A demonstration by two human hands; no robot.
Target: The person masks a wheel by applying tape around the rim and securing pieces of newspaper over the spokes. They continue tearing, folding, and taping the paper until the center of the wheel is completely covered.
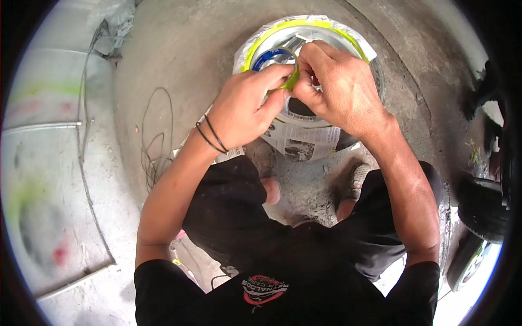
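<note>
A roll of yellow-green masking tape (pixel 294 77) with a blue inner core is held up over a wheel rim. My left hand (pixel 243 103) pinches the roll's near side between thumb and fingers. On the other side, my right hand (pixel 343 82) is closed, its thumb and curled fingers at the roll's edge; its fingertips are partly hidden. Below both hands lies the silvery wheel rim (pixel 304 121), partly covered by them. Yellow-green tape (pixel 315 24) runs along its far edge, and printed newspaper (pixel 302 145) sticks out around it.
A thin cable (pixel 145 138) lies in loops on the concrete floor to the left. Beside it is a paint-marked pale panel (pixel 46 179). Black tires (pixel 481 209) stand at the right edge. My feet (pixel 272 190) are close to the wheel's near side.
</note>
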